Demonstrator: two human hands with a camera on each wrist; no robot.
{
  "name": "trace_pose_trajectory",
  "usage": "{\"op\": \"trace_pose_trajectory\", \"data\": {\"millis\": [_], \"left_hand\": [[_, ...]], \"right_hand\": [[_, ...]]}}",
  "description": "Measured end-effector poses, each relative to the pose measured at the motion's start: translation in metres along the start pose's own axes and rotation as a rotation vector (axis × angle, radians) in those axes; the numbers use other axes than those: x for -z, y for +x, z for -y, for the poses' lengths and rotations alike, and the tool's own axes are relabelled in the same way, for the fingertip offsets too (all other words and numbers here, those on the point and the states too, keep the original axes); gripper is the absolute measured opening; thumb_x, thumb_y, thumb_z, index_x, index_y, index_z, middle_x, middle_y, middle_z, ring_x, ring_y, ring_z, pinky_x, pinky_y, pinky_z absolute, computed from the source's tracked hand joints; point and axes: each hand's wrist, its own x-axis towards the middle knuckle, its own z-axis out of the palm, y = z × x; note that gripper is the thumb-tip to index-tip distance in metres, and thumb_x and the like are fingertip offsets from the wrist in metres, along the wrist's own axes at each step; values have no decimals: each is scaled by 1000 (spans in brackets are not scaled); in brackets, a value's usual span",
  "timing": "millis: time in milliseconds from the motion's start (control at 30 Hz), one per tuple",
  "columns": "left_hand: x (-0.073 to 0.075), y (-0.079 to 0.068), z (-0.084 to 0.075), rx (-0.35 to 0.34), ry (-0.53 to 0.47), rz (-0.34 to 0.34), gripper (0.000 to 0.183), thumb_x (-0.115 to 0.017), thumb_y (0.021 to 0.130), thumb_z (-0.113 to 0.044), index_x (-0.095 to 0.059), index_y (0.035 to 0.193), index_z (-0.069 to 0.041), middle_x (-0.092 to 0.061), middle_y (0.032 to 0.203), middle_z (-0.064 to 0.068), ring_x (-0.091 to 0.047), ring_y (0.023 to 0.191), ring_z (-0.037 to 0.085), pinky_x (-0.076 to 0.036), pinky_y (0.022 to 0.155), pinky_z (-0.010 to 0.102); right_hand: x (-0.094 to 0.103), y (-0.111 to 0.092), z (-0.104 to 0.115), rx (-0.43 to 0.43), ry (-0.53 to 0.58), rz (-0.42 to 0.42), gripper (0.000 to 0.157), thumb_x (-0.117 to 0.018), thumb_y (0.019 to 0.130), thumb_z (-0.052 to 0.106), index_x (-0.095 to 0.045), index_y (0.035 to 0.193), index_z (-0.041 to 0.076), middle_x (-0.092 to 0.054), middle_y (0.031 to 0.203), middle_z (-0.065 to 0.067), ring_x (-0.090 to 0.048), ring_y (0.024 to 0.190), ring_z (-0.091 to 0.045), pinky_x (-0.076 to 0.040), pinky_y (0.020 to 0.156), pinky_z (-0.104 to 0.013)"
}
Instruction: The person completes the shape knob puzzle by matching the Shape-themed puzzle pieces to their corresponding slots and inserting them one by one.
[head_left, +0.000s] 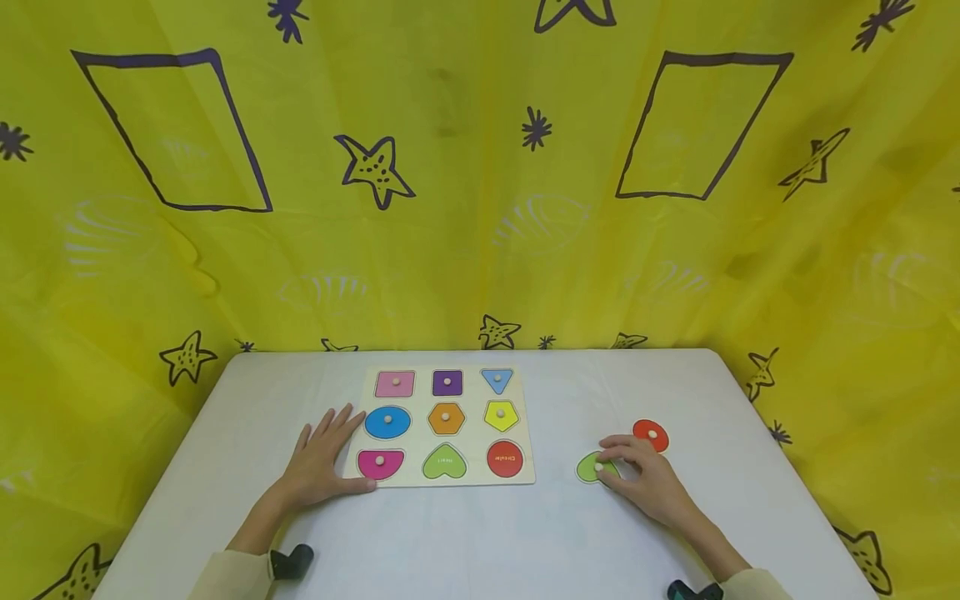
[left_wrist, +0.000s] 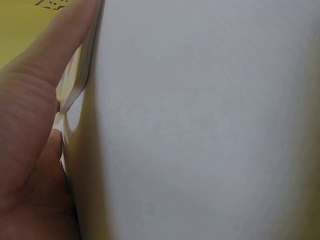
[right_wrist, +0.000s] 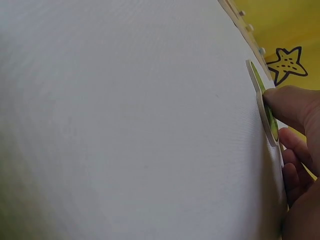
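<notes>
A wooden shape puzzle board (head_left: 474,475) lies on the table, with knobbed pieces in most of its places. Its green heart place (head_left: 445,461) and red circle place (head_left: 506,458) show printed words and no knobs. My left hand (head_left: 318,462) rests at the board's left side, fingers spread, thumb along the near edge. To the right of the board, my right hand (head_left: 647,479) pinches the green heart piece (head_left: 588,467) by its knob. In the right wrist view the heart piece (right_wrist: 265,107) stands close to the tabletop; I cannot tell whether it touches.
A red round piece (head_left: 645,432) with a knob lies just beyond my right hand. The white-covered table (head_left: 465,542) ends at a yellow patterned curtain (head_left: 450,250) behind and at both sides. Dark wrist devices (head_left: 292,562) sit by both sleeves.
</notes>
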Motion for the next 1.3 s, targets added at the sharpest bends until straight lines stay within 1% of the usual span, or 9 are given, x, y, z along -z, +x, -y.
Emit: {"op": "trace_pose_trajectory", "data": {"millis": [233, 500, 633, 733, 800, 933, 1033, 1167, 1300], "left_hand": [[-3, -1, 2, -12, -12, -18, 115, -85, 66, -64, -40, 158, -10, -28, 165, 24, -13, 151, 51, -4, 116, 76], [0, -1, -1, 0, 1, 4, 115, -83, 68, -66, -39, 159, -11, -28, 165, 23, -13, 152, 50, -3, 117, 75], [0, -1, -3, -4, -15, 1, 114, -84, 68, -65, -39, 158, -11, -28, 165, 23, -13, 152, 51, -3, 117, 75], [0, -1, -3, -6, -16, -1, 114, -85, 68, -64, -39, 158, -10, -29, 165, 24, -13, 151, 51, -3, 117, 76], [0, -1, -2, -3, -8, -2, 114, -85, 68, -64, -39, 158, -11, -29, 165, 23, -13, 152, 51, -3, 117, 75], [0, -1, 0, -8, 3, -6, 114, -85, 68, -64, -39, 158, -11, -29, 164, 23, -14, 151, 51, -4, 116, 76], [-1, -1, 0, -13, -2, -8, 114, -84, 68, -64, -40, 158, -11, -30, 164, 23, -14, 151, 51, -4, 116, 76], [-1, -1, 0, -11, -5, -4, 114, -84, 68, -65, -39, 158, -11, -29, 164, 23, -14, 151, 51, -4, 116, 76], [0, -1, 0, -7, 0, -7, 113, -84, 68, -64, -40, 158, -11, -30, 164, 23, -14, 151, 51, -4, 116, 76]], "right_hand": [[0, -1, 0, 7, 2, -3, 24, -88, 79, 9, -78, 95, 24, -70, 116, 2, -60, 115, -27, -32, 97, -1], [0, -1, 0, 27, -8, -19, 26, -88, 78, 5, -78, 94, 22, -71, 115, 0, -61, 113, -26, -32, 97, -1], [0, -1, 1, 42, -21, -27, 25, -88, 77, 4, -78, 94, 21, -71, 114, 2, -60, 112, -24, -33, 97, -3], [0, 2, 3, 54, -30, -27, 25, -88, 78, 4, -79, 94, 22, -72, 115, 3, -60, 113, -23, -35, 97, -6], [1, 5, 5, 66, -33, -24, 25, -88, 78, 5, -78, 93, 23, -72, 115, 2, -60, 113, -24, -37, 97, -10], [2, 13, 10, 96, -41, -11, 26, -88, 79, 6, -77, 93, 25, -72, 115, 1, -61, 111, -24, -43, 95, -23], [1, 19, 15, 114, -42, -3, 26, -88, 79, 6, -77, 92, 26, -72, 115, 0, -60, 108, -23, -47, 90, -32], [-1, 28, 21, 104, -33, 8, 24, -88, 80, 8, -78, 92, 26, -72, 116, 1, -59, 104, -19, -51, 85, -33], [-4, 40, 30, 71, -13, 27, 21, -87, 81, 10, -78, 91, 25, -71, 117, 0, -58, 104, -18, -55, 83, -33]]}}
